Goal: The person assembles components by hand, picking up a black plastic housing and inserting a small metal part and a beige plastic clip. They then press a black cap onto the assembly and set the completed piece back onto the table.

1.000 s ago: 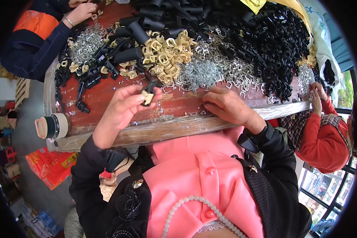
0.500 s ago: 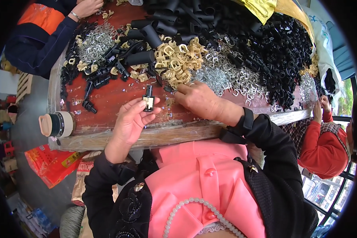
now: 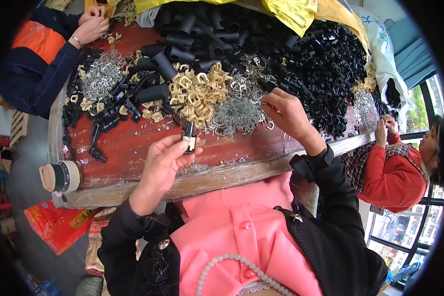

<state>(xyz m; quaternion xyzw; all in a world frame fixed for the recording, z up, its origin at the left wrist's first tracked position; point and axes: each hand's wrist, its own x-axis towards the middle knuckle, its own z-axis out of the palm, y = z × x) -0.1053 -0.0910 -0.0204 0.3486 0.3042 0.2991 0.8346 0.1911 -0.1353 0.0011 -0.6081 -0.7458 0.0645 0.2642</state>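
Between the thumb and fingers of my left hand [image 3: 163,160] is a small black plastic fitting with a cream clip [image 3: 189,140] set in it, held upright above the red tabletop. My right hand [image 3: 288,112] is over the silver U-shaped metal clips [image 3: 266,118], its thumb and fingertips pinched together. Whatever those fingertips grip, if anything, is hidden. Just left of that hand lies a heap of small grey metal pieces [image 3: 236,116], with a pile of cream plastic clips [image 3: 195,98] beyond it.
Black tubes [image 3: 153,93] and a big heap of black plastic parts [image 3: 325,64] cover the table's far side. A lidded cup [image 3: 66,176] stands at the near left corner. Co-workers' hands [image 3: 91,27] are at far left, and another person in red [image 3: 392,172] sits at right.
My right hand has moved right, from beside the cream clips to the silver metal clips. My left hand still holds the black fitting. The view has shifted slightly.
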